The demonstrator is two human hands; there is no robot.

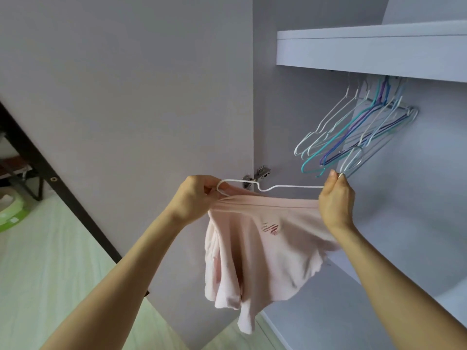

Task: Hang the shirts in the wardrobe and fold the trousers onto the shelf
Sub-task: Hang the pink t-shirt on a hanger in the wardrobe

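**One pink shirt going onto its hanger, nothing hung yet**

One pink shirt (255,251) is in hand, and it sits in front of the open wardrobe (379,223), not inside it. The left hand (194,198) pinches the shirt's gathered top edge together with one end of a white wire hanger (278,186). The right hand (336,200) grasps the other end of that edge and the hanger's far end, where a metal loop shows just above the fingers. The hanger lies level between the two hands, just above the cloth, and most of its wire is bare, so the shirt does not look threaded on yet. The body of the shirt hangs loose below, with a small red mark on its front.

Up at the right, under the wardrobe's top shelf (366,49), a bunch of bare hangers (353,137) in white, teal and purple hangs from the rail (401,106). No garment is on any of them as far as the view shows.

My reading is that the task is near its start: this shirt must be worked onto the hanger and hooked on the rail. No trousers are in sight, and no folded clothes lie on the lower shelf (429,296) in the part that shows.
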